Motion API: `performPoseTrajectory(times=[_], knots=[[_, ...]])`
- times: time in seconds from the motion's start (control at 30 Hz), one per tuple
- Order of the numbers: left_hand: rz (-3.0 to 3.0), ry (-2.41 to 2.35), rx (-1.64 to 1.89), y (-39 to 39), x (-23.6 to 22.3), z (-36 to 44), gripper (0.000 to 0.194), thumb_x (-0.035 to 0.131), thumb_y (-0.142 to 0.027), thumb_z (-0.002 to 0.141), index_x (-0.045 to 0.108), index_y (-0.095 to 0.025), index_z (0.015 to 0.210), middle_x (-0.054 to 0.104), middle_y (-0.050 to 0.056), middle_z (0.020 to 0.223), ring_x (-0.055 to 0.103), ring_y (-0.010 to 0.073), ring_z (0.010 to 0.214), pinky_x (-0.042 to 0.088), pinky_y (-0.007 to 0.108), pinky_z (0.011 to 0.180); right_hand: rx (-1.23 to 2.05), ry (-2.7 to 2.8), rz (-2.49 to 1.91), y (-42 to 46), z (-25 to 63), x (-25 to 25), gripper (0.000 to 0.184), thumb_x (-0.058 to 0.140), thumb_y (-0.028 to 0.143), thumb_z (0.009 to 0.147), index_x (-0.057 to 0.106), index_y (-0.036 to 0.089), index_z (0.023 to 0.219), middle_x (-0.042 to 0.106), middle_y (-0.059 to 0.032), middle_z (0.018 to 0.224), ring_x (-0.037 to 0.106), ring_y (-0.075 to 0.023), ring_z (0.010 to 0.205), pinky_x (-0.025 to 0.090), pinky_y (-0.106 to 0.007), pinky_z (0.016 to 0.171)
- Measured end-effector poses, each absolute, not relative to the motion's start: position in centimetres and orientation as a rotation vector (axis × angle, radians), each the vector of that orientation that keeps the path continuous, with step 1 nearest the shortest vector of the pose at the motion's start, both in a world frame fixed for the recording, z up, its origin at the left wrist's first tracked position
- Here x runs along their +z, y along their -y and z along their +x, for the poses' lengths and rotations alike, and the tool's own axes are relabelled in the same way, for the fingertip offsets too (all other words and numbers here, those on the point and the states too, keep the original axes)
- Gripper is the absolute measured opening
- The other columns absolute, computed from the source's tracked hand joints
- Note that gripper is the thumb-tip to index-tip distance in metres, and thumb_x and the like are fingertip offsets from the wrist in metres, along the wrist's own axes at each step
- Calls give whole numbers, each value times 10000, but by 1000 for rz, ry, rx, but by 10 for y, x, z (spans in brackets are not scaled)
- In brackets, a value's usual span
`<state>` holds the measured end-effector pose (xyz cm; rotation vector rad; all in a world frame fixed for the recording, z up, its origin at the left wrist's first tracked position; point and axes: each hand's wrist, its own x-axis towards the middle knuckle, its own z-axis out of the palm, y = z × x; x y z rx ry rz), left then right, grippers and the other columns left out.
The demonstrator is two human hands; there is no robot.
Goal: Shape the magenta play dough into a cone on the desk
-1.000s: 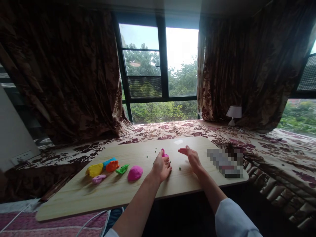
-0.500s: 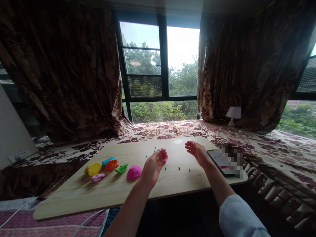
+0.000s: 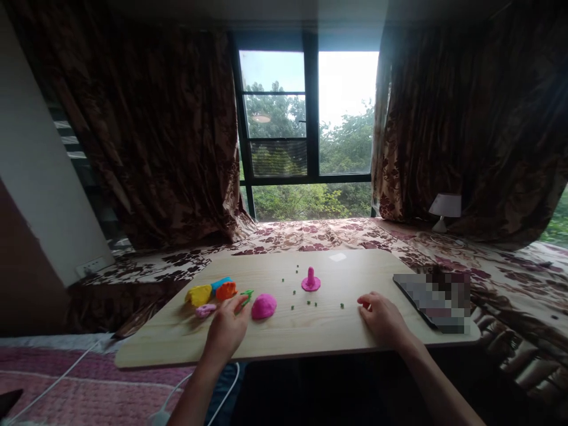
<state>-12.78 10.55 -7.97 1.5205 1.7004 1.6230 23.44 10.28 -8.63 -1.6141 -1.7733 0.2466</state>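
My left hand (image 3: 228, 326) is over the left half of the table, its fingers curled onto a small green piece of modelling clay (image 3: 247, 295) and partly hiding it. Beside those fingers sits a smooth magenta clay dome (image 3: 264, 306). Low over the table's right part, my right hand (image 3: 380, 315) holds nothing; its fingers are loosely bent, with thumb and fingertips apart. Between the hands, farther back, a flat magenta clay disc (image 3: 306, 287) carries an upright magenta stub (image 3: 310, 274). Several tiny green clay bits (image 3: 308, 303) lie scattered around it.
Yellow (image 3: 197, 294), blue (image 3: 222, 285), orange (image 3: 226, 290) and pale pink (image 3: 205, 310) clay lumps cluster at left. A partly blurred tablet (image 3: 426, 302) lies at the table's right edge. Behind the wooden tabletop (image 3: 266, 343) stand a small lamp (image 3: 445, 206) and curtained windows.
My hands have come apart and lower, the left moving back to the green clay, the right towards the near edge. The magenta disc with its stub is uncovered. The view has turned left.
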Motion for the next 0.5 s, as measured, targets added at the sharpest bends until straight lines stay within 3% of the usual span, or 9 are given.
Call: performPoseTrajectory(times=[0.2, 0.37, 0.5], knots=[[1805, -1774, 1410, -108, -79, -111, 289, 664, -257, 616, 671, -236, 904, 645, 102, 1102, 433, 330, 1193, 225, 452, 1029, 219, 1778, -1573, -95, 235, -79, 247, 519, 261, 757, 675, 180, 930, 669, -63, 861, 615, -183, 695, 440, -296, 709], [1929, -1812, 1342, -109, -80, -103, 422, 670, -202, 594, 643, -269, 1010, 638, 98, 1113, 484, 325, 1122, 234, 467, 1011, 257, 1733, -1492, -66, 227, -71, 283, 480, 335, 813, 635, 211, 1016, 666, -54, 943, 628, -166, 716, 471, -273, 685], [1964, -1840, 1392, -108, -80, -100, 452, 614, -153, 635, 605, -232, 1080, 610, 96, 1110, 496, 299, 1105, 293, 453, 988, 535, 1599, -1299, -50, 198, -69, 358, 491, 385, 830, 585, 194, 1118, 666, -73, 945, 632, -186, 785, 491, -276, 663]])
